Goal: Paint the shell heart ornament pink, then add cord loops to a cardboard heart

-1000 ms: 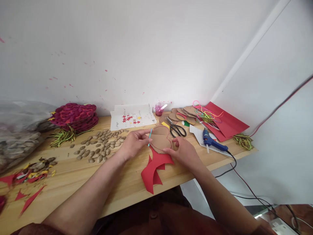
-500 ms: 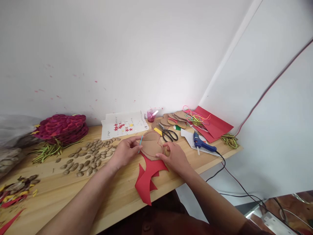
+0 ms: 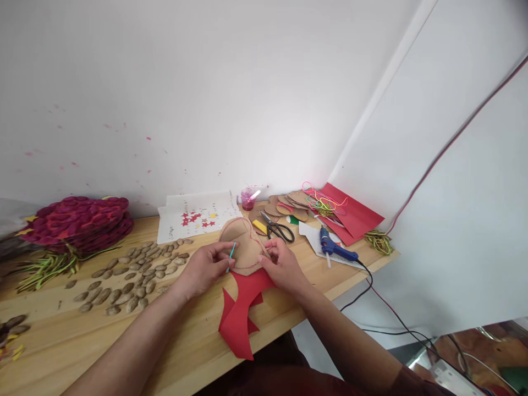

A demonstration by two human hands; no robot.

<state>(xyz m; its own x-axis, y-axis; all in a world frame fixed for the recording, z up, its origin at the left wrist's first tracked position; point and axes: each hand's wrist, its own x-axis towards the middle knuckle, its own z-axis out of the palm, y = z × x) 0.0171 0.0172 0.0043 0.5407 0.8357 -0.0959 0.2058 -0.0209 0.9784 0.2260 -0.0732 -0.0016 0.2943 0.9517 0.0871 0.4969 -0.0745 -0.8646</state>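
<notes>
A brown cardboard heart-like cutout (image 3: 244, 243) lies tilted up over red paper (image 3: 241, 308) on the wooden table (image 3: 103, 341). My left hand (image 3: 204, 267) pinches a thin teal stick (image 3: 231, 257) against the cutout's left edge. My right hand (image 3: 282, 267) grips the cutout's right lower edge with closed fingers. The red paper sticks out below both hands toward the table's front edge.
Seeds (image 3: 136, 269) are scattered left of my hands. Black scissors (image 3: 278, 230), a blue glue gun (image 3: 334, 247) with its cable, cardboard shapes (image 3: 289, 203), coloured cords (image 3: 322, 201) and red sheets (image 3: 350, 214) lie at the right. Dark red discs (image 3: 76, 220) are stacked far left.
The cutout has been lifted and tipped toward me, with both hands drawn slightly nearer. The view has shifted right, so the table's things appear further left.
</notes>
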